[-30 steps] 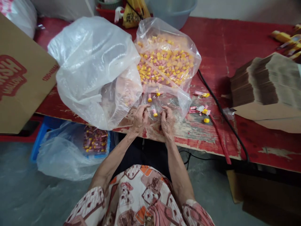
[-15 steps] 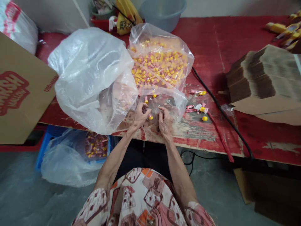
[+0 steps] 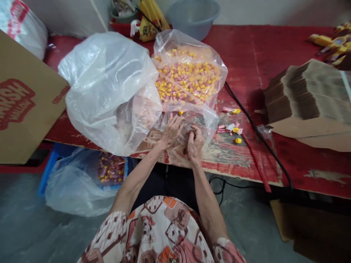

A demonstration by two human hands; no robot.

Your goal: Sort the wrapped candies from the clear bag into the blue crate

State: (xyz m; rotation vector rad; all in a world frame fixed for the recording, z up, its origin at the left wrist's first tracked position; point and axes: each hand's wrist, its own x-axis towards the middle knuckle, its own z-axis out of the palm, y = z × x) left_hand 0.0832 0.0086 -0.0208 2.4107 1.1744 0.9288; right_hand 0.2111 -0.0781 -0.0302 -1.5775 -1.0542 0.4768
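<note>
My left hand (image 3: 172, 131) reaches over the mouth of a clear plastic bag (image 3: 210, 118), fingers stretched out and no item visible in them. My right hand (image 3: 195, 144) rests just right of it, fingers curled in with the thumb; whatever they may hold is hidden. Behind both hands, the bag is full of small pink pieces with yellow caps (image 3: 189, 78). One yellow-capped piece (image 3: 181, 112) lies just beyond my left fingertips.
A big translucent sack (image 3: 106, 84) stands left, beside a cardboard box (image 3: 27, 106). Loose pieces and scraps (image 3: 231, 128), a black cable (image 3: 252, 124) and stacked cardboard (image 3: 309, 102) lie right. Below the table edge is a blue crate (image 3: 49, 171) holding more pieces. A basin (image 3: 193, 16) sits behind.
My left hand has moved forward and right, its fingers straightening. The yellow-capped piece that lay by its fingertips is out of sight. My right hand has shifted slightly right, fingers still curled.
</note>
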